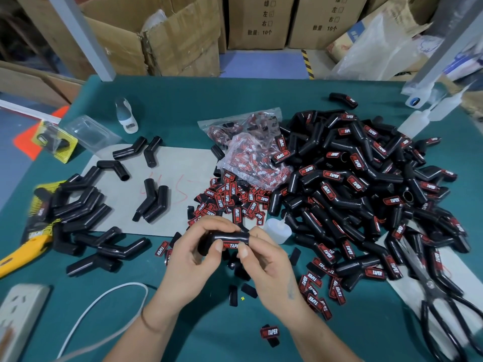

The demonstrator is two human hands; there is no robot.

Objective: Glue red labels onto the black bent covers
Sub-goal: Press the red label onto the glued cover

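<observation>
Cardboard boxes (183, 35) wall off the top of the frame; below them a teal tabletop (183, 95) carries everything.

Head view, the only one. We see both hands at lower centre holding one black bent cover (227, 237) just above the tabletop. Left hand (192, 253) curls its fingers round the cover's left end; right hand (261, 262) pinches the right end. Both thumbs press on the red label (231, 246), which sits on the side facing the camera; we judge this as pressing it down while the glue takes. So each hand's grip is closed on the cover, nothing loose.

Unlabelled covers (86, 212) lie at the left of the frame, some on a grey sheet (183, 165). Labelled covers (366, 184) are heaped at the right. We read that as feed side and done side. Loose labels (230, 202) are spread just above the hands, spilling from a plastic bag (256, 163). A small glue bottle (278, 231) stands just right of the hands, near the right thumb.

Room: bare teal at bottom centre and around the wrists. Scissors (439, 296) lie at lower right beside the heap; a white power strip (18, 317) and its cable (104, 309) lie at lower left. The tabletop's left edge runs diagonally at left.
</observation>
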